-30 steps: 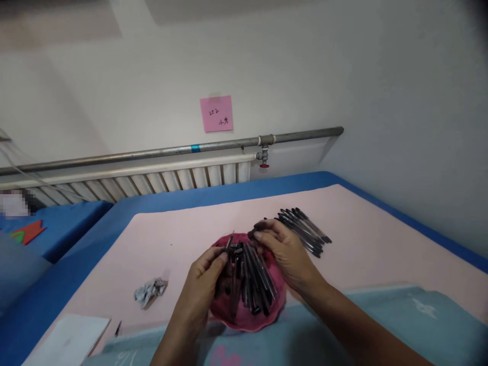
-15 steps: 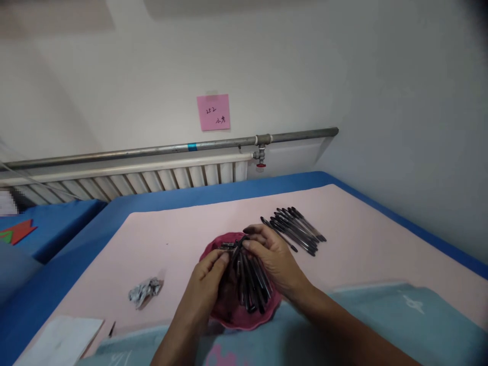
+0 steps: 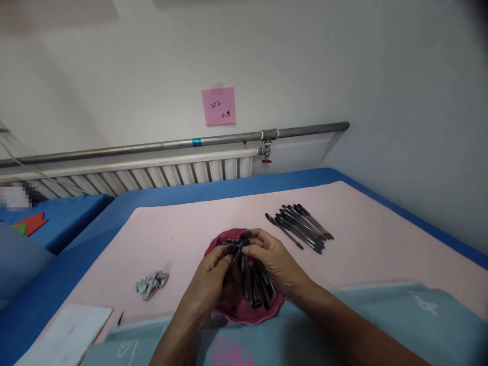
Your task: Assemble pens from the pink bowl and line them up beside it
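Note:
A dark pink bowl [image 3: 249, 320] with a wavy rim sits at the near edge of the pink mat. Several black-capped clear pens [image 3: 256, 290] lie fanned out in it. Over the bowl, my left hand [image 3: 211, 272] and my right hand [image 3: 278, 262] meet, thumbs and fingers pinched on one slanting black pen [image 3: 237, 253]. My fingers cover most of it, so whether its cap is on cannot be seen. Dark smudges mark my fingertips. Beyond my right hand, several more pens [image 3: 303, 226] lie side by side, with one slightly apart on their left.
Crumpled paper [image 3: 151, 283] lies left of the bowl, near a white sheet [image 3: 70, 330] and a small dark piece [image 3: 120, 318]. Teal cloth [image 3: 381, 305] covers the near side. Behind the blue table edge [image 3: 229, 184] stand a radiator [image 3: 183, 170] and a metal pipe [image 3: 163, 147].
The whole view has shifted slightly, moving the scene a little right and up. My left fingers have closed in nearer to my right fingers on the pen. The pens on the mat look unchanged.

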{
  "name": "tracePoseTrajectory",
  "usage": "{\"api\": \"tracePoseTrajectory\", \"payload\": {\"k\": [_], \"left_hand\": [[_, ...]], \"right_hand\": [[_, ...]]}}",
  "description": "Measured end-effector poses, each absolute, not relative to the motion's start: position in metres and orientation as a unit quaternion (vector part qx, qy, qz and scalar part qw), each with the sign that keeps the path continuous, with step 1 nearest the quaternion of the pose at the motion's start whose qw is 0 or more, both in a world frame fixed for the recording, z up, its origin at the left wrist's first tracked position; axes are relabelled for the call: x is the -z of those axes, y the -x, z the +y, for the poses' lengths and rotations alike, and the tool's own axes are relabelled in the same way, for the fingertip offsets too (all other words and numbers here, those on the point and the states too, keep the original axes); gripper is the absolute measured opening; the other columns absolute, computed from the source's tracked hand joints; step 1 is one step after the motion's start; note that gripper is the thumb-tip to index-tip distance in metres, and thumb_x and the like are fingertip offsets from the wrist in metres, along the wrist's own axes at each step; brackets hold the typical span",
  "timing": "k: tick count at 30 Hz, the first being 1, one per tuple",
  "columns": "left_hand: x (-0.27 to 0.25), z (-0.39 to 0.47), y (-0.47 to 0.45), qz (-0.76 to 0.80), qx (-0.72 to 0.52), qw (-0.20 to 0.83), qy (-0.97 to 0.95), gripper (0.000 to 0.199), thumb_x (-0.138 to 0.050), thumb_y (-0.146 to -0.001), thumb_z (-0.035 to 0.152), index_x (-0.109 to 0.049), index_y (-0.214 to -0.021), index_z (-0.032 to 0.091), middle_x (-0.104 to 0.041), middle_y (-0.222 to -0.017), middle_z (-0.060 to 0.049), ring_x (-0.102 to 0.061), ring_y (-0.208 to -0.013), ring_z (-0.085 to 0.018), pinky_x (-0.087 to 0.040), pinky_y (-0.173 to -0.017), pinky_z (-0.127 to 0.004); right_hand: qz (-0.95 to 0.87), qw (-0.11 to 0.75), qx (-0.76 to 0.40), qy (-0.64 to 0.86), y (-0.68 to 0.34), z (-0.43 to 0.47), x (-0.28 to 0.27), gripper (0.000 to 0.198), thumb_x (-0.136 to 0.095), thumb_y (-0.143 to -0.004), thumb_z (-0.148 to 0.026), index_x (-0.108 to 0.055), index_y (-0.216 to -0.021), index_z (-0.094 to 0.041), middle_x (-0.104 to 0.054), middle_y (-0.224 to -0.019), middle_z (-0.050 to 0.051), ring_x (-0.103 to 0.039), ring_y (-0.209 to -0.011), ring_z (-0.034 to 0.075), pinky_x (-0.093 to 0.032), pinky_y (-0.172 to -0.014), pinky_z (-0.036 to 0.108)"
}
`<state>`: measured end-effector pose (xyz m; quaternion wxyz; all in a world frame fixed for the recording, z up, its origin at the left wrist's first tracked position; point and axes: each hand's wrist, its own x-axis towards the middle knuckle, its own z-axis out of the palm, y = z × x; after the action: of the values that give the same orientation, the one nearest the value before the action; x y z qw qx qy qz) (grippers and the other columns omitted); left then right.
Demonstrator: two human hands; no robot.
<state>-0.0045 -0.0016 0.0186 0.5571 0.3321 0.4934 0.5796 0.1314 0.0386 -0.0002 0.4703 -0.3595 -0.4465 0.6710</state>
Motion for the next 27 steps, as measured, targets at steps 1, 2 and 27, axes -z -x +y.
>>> {"api": "tracePoseTrajectory", "payload": {"k": [1, 2, 27], "left_hand": [[-0.02, -0.002, 0.004, 0.493, -0.551, 0.582, -0.337, 0.016, -0.067, -0.064, 0.02, -0.071, -0.079, 0.019, -0.055, -0.048, 0.001, -0.055, -0.05, -0.015, -0.043, -0.048, -0.024], [-0.021, -0.003, 0.005, 0.494, -0.515, 0.611, -0.342, 0.016, -0.065, -0.067, 0.024, -0.07, -0.082, 0.02, -0.053, -0.048, 0.001, -0.052, -0.045, -0.012, -0.039, -0.044, -0.022], [-0.025, 0.0, 0.007, 0.55, -0.413, 0.646, -0.331, 0.022, -0.038, -0.084, 0.023, -0.054, -0.099, 0.019, -0.043, -0.046, 0.007, -0.024, -0.029, -0.002, -0.015, -0.031, -0.014]], "right_hand": [[-0.428, 0.468, -0.688, 0.353, -0.13, 0.038, 0.0, 0.02, -0.064, -0.065, -0.017, -0.058, -0.084, -0.017, -0.059, -0.07, -0.003, -0.052, -0.06, 0.009, -0.039, -0.058, 0.022], [-0.41, 0.464, -0.706, 0.345, -0.129, 0.037, -0.001, 0.017, -0.064, -0.064, -0.017, -0.059, -0.08, -0.016, -0.058, -0.067, -0.003, -0.05, -0.058, 0.008, -0.038, -0.056, 0.021], [-0.412, 0.435, -0.713, 0.363, -0.114, 0.03, 0.019, 0.016, -0.068, -0.068, -0.029, -0.064, -0.077, -0.016, -0.055, -0.062, -0.004, -0.047, -0.052, 0.006, -0.036, -0.05, 0.019]]}}
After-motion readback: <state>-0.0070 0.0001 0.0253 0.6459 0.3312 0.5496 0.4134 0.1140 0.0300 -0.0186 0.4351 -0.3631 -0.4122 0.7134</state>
